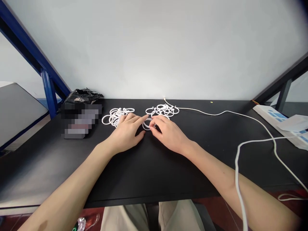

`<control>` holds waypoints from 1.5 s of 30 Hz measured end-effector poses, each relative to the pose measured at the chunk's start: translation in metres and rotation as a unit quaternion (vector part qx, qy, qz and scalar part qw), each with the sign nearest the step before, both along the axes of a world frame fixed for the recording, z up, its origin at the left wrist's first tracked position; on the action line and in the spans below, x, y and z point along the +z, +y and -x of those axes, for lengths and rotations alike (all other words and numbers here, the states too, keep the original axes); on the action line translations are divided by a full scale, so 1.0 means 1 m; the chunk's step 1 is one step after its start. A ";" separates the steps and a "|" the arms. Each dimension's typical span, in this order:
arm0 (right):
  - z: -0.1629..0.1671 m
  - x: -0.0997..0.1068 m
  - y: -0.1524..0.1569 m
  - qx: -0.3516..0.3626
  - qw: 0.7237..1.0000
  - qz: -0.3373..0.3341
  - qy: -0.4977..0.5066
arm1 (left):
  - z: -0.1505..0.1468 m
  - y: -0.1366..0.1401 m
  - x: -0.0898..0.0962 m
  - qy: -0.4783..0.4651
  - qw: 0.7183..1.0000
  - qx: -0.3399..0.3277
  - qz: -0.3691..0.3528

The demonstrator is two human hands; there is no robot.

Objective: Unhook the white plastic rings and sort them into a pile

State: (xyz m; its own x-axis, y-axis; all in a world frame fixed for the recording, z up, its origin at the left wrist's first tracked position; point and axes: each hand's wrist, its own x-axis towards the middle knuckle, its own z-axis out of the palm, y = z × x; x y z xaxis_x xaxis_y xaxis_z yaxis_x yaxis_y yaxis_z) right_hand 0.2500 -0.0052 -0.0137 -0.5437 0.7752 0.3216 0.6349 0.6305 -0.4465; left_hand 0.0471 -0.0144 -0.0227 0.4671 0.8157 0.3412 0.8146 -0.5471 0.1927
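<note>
A white plastic ring point(146, 125), which looks like a curtain ring with a small eyelet, is between my two hands just above the black table. My right hand point(169, 133) pinches its right side between thumb and fingers. My left hand point(128, 133) has its thumb and index finger apart, with the index fingertip at the ring's upper left edge. Behind my left hand lies a pile of similar white rings point(113, 116), partly hidden by the fingers. Another pile of white rings point(166, 110) lies behind my right hand.
A black plastic bag point(83, 96) and a blurred packet sit at the left on the black table point(144, 173). A white cable point(226, 111) runs along the right side and crosses in front of my right forearm. White-and-blue packaging point(276, 117) lies far right.
</note>
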 end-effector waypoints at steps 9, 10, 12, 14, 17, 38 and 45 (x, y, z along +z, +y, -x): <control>-0.003 0.002 -0.001 0.055 0.995 0.065 0.054 | -0.002 0.001 -0.002 -0.062 0.997 0.012 0.041; -0.003 0.002 -0.001 0.058 0.994 0.069 0.061 | -0.002 0.001 -0.002 -0.057 0.998 0.009 0.036; -0.002 0.002 -0.001 0.052 0.994 0.071 0.066 | -0.003 0.001 0.000 -0.035 0.999 0.012 0.023; -0.002 0.002 -0.001 0.033 0.995 0.070 0.060 | -0.002 0.002 0.001 -0.010 0.999 0.034 0.010; -0.002 0.002 0.000 0.001 0.996 0.071 0.047 | -0.001 0.003 0.001 0.013 0.997 0.069 -0.009; -0.008 0.007 0.004 -0.046 0.994 -0.008 -0.096 | 0.005 0.002 0.000 0.050 0.990 0.113 -0.068; -0.011 0.006 -0.001 -0.057 0.989 -0.049 -0.124 | 0.006 0.002 -0.003 0.049 0.994 0.077 -0.059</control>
State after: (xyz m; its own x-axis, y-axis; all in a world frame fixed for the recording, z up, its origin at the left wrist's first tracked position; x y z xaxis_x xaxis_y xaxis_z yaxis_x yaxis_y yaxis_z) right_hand 0.2609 -0.0060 -0.0072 -0.5271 0.8075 0.2650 0.7865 0.5816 -0.2079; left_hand 0.0409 -0.0122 -0.0259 0.3754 0.8375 0.3971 0.9024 -0.4280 0.0496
